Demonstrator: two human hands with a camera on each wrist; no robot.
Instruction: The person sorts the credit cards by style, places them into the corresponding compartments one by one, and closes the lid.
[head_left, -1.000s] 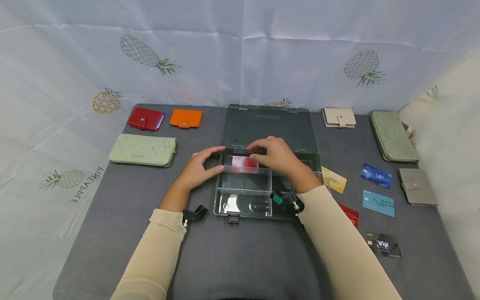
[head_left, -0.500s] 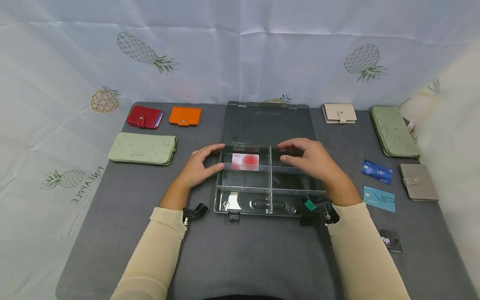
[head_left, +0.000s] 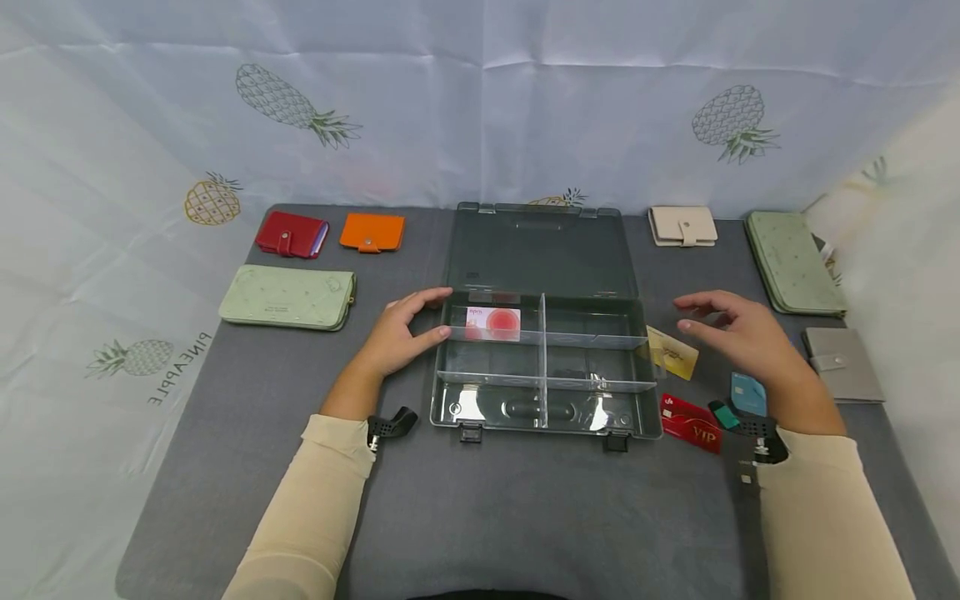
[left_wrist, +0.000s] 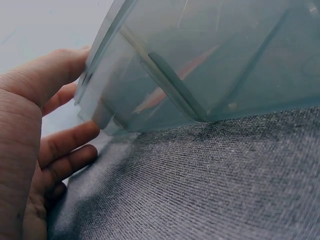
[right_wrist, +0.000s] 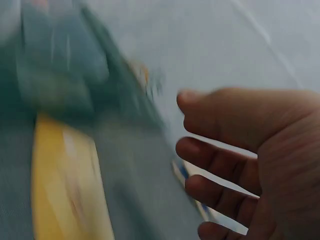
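Observation:
My left hand (head_left: 397,337) rests its fingertips and thumb against the left wall of a dark clear compartment box (head_left: 525,427), whose lid (head_left: 540,250) lies back. In the left wrist view that hand (left_wrist: 55,115) touches the box's end wall. A pink and red card (head_left: 492,323) lies in the back left compartment. Holding nothing, my right hand (head_left: 738,337) is over the table right of the box, fingers loosely bent and apart. Nearest to it are a gold card (head_left: 672,354), a red VIP card (head_left: 692,423) and a teal card (head_left: 748,393), partly hidden by the wrist.
At left lie a red card holder (head_left: 291,234), an orange one (head_left: 372,232) and a green wallet (head_left: 288,297). At right are a cream card holder (head_left: 682,226), another green wallet (head_left: 795,262) and a grey one (head_left: 846,364). A black card (head_left: 747,477) is mostly covered by the right sleeve.
My right hand has moved from above the pink card, across the box, out to the right over the table. The left hand has stayed at the box's left wall.

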